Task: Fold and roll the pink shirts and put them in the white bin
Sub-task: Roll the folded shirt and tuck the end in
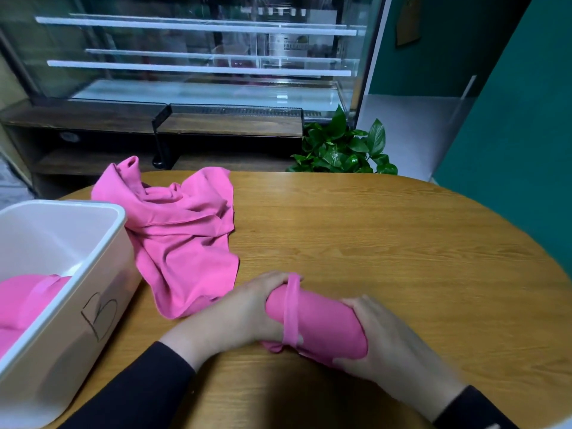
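Both hands clasp a tightly rolled pink cotton shirt [322, 323] lying on the round wooden table [402, 243]: the left hand [244, 314] curls round one end, the right hand [390, 339] cups the other. Just beyond the left hand lies a crumpled pink shirt [182, 236]; outward of it stands the white plastic bin [102, 267] (pink fabric already inside).

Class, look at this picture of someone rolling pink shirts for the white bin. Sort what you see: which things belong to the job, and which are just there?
Part of the job:
rolled shirt, gripped by left hand and right hand
loose shirt
white bin
shirt in the bin

Just there:
potted plant
glass display case
wooden table
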The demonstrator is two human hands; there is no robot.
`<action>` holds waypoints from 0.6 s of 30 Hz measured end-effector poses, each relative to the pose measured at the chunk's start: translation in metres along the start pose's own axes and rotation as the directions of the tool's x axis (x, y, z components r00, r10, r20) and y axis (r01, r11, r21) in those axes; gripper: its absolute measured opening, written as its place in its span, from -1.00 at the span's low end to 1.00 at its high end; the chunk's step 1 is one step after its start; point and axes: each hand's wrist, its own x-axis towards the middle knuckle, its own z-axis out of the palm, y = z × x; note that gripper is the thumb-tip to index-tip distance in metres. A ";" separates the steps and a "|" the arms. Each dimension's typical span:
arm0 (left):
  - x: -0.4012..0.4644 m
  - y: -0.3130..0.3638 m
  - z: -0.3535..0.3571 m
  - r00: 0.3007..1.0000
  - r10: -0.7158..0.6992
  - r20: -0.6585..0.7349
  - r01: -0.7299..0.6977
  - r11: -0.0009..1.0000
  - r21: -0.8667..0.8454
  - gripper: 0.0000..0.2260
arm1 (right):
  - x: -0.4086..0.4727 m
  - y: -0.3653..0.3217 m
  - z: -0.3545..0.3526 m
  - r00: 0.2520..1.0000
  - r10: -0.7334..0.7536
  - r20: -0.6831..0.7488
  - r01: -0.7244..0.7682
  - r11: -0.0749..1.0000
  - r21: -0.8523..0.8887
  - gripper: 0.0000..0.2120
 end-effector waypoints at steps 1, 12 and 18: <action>0.001 0.004 -0.005 0.999 0.023 0.047 -0.028 0.994 0.109 -0.29 | 0.002 -0.003 -0.001 1.000 -0.016 -0.001 0.016 1.000 -0.012 -0.30; 0.002 0.021 0.003 0.999 0.000 0.041 -0.027 0.748 0.663 -0.39 | 0.025 -0.022 0.004 0.998 -0.055 0.027 0.057 0.995 -0.085 -0.25; -0.011 0.007 -0.013 0.989 0.064 0.130 -0.111 0.908 0.403 -0.18 | 0.023 -0.009 0.018 0.998 -0.057 -0.005 0.057 0.998 0.034 -0.11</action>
